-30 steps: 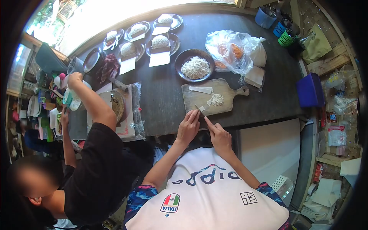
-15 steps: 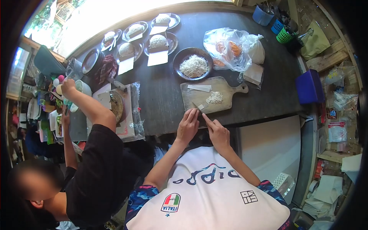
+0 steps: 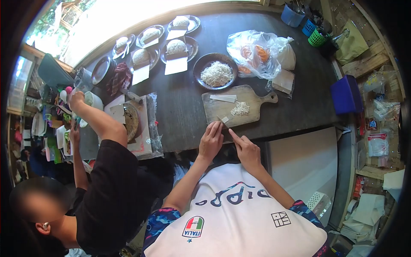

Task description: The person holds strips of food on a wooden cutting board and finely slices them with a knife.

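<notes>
My left hand (image 3: pixel 211 140) is at the near edge of a wooden cutting board (image 3: pixel 209 112), its fingers pressed together on a small pale piece (image 3: pixel 225 120). My right hand (image 3: pixel 247 150) is close beside it, index finger stretched toward the left fingertips and the other fingers curled round something I cannot make out. A small heap of pale shreds (image 3: pixel 242 109) and flat white strips (image 3: pixel 223 98) lie on the board. Behind it, a dark bowl (image 3: pixel 197 80) holds many white shreds.
Plates of rice with white paper (image 3: pixel 176 65) stand at the back left. A clear plastic bag (image 3: pixel 252 53) with orange items lies behind the board. At left, a co-worker in a black shirt (image 3: pixel 109 184) reaches over containers. A purple bin (image 3: pixel 346 95) is at right.
My hands have stayed almost in place at the board's edge, with my right hand slightly lower and further right. The co-worker's raised hand has moved down a little.
</notes>
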### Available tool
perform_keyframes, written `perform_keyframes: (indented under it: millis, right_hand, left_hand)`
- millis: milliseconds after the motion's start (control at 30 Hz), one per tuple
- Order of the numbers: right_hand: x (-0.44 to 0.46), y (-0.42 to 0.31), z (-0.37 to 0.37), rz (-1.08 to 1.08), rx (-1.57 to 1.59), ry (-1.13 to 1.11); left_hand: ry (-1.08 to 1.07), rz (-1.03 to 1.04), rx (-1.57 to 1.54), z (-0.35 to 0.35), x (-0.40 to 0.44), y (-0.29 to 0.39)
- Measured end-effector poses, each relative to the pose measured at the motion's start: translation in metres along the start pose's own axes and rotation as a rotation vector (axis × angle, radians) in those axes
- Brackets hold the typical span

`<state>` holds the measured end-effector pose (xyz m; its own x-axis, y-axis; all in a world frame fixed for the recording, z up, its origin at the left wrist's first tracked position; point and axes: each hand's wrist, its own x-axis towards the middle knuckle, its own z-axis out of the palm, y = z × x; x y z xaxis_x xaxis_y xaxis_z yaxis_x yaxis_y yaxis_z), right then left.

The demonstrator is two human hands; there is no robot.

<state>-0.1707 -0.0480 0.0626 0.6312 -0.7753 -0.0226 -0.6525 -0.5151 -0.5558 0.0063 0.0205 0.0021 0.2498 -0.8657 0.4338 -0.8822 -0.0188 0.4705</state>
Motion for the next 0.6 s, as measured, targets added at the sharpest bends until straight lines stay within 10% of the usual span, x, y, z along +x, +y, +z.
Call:
perform_keyframes:
  millis: [600]
  right_hand:
    - [0.001,-0.002,0.0,-0.013,-0.002,0.002]
  left_hand:
    - [0.016,-0.011,0.009,0.0,-0.001,0.001]
